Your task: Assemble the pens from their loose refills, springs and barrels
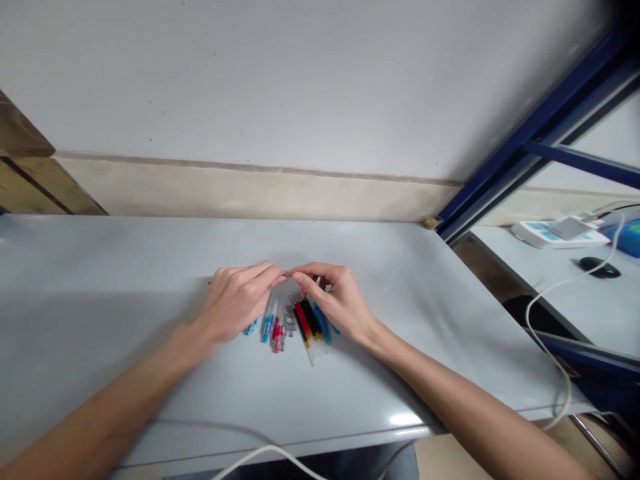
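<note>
- Step in hand, as I judge it: close fingertip work on one slim piece; the left hand and the right hand meet over it, near the middle of the table.
- What a move from here calls for, I would say: a steady left grip, small right-hand adjustments, and both sides kept in line.
- The slim piece points across the view, its long axis running from one hand to the other, roughly along the wall; most of it is covered, so I cannot tell which end is the tip.
- Left hand: fingers curled and drawn together, pinched on the piece; the palm side is hidden, so anything else inside it cannot be told.
- Right hand: thumb and forefinger nearly closed on the piece's other end; the remaining fingers bend loosely.
- Below and between the hands lie red and black refills, metal tips away from the person, clear tails nearer — a loose fan; beside them, clear barrels point away too, with blue and pink ends towards the person.
</note>
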A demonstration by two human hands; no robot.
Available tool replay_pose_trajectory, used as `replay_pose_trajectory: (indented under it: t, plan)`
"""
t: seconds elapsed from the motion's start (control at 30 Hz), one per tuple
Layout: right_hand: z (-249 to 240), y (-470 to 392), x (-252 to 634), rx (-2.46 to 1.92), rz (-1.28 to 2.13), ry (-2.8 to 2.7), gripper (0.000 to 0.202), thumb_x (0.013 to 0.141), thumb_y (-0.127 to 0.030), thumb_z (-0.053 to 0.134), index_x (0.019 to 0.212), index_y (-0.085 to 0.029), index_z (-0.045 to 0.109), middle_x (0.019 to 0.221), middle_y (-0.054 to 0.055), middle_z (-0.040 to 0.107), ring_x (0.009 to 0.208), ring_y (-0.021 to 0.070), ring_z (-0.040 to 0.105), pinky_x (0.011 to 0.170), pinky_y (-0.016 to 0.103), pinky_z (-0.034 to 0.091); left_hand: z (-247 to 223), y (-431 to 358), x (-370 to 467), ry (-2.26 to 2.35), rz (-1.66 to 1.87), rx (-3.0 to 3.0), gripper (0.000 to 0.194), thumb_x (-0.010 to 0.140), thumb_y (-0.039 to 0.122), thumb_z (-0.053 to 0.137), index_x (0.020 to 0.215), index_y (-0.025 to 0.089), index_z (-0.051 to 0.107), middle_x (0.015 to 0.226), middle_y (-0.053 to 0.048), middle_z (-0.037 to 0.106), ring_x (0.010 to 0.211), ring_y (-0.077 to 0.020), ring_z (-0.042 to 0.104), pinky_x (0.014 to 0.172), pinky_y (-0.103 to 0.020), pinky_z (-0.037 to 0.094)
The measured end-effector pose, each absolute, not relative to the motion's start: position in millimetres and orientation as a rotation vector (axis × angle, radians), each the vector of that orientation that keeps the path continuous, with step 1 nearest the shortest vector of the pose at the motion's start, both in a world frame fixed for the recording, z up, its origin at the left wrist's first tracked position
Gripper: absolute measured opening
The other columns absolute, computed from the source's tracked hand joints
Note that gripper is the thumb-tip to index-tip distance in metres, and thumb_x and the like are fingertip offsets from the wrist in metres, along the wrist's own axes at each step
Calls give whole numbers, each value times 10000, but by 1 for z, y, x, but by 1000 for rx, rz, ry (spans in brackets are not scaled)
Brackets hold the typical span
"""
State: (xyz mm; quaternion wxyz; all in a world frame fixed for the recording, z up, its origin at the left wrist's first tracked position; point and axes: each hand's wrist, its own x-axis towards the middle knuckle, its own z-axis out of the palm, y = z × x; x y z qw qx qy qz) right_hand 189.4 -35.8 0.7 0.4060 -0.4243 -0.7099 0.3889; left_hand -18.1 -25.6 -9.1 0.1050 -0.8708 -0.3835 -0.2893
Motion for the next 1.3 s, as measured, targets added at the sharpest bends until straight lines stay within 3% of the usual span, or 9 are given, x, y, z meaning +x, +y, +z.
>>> replay_pose_trajectory:
  t: [0.1, 0.2, 0.4, 0.6, 0.7, 0.9, 1.03, 1.3]
  plan:
    - [-1, -35, 190, -1095, 933, -1809, 222, 993, -335, 585, 960, -199, 757, 831, 12, 719, 722, 138, 585, 670, 260, 436, -10, -26, -19, -1136, -843, -2618, 248, 1018, 137, 451, 1008, 216, 686, 787, 7, 718, 615, -124, 617, 521, -272, 297]
    - [-1, -34, 192, -1127, 863, -1775, 188, 987, -309, 582, 926, -190, 714, 822, 8, 692, 723, 134, 570, 670, 261, 425, -12, -25, -21, -1144, -829, -2642, 328, 975, 72, 438, 1122, 236, 681, 893, -4, 753, 680, -132, 664, 543, -260, 335]
    - [1, -33, 195, -1135, 775, -1778, 139, 979, -249, 565, 911, -194, 673, 840, 8, 672, 757, 145, 564, 705, 282, 419, -14, -20, -24, -1386, -813, -2626, 200, 1033, 197, 425, 1009, 213, 623, 780, -2, 685, 594, -141, 586, 564, -264, 334]
    - [4, -33, 196, -1035, 743, -2066, 109, 936, -152, 631, 886, -202, 715, 892, 32, 656, 921, 196, 568, 872, 339, 446, -9, -22, -22, -1498, -709, -2678, 207, 1055, 231, 341, 943, 228, 515, 648, 33, 541, 505, -147, 475, 531, -278, 268]
    - [4, -34, 197, -1008, 709, -2212, 78, 923, -160, 676, 928, -205, 740, 959, 46, 660, 960, 209, 544, 904, 355, 444, -6, -22, -21, -1501, -672, -2691, 221, 1069, 271, 326, 923, 234, 488, 663, 34, 536, 508, -145, 468, 532, -280, 255]
    - [7, -33, 199, -1072, 621, -2401, 153, 828, -292, 831, 931, -204, 759, 993, 67, 642, 939, 228, 515, 832, 355, 446, -7, -20, -22, -1432, -690, -2641, 274, 1071, 282, 367, 859, 218, 528, 750, 9, 607, 539, -124, 488, 535, -278, 246]
    - [10, -34, 200, -1024, 636, -2479, 184, 778, -283, 871, 883, -188, 752, 954, 60, 644, 916, 219, 505, 782, 326, 441, -10, -18, -23, -1424, -650, -2639, 280, 1067, 276, 393, 848, 214, 557, 755, 4, 608, 545, -127, 493, 531, -280, 243]
    - [9, -39, 197, -1014, 602, -2545, 161, 799, -287, 853, 806, -186, 728, 895, 57, 623, 872, 209, 499, 734, 314, 416, -11, -17, -23, -1422, -665, -2661, 303, 1056, 284, 413, 832, 210, 603, 725, -1, 616, 536, -130, 504, 521, -274, 259]
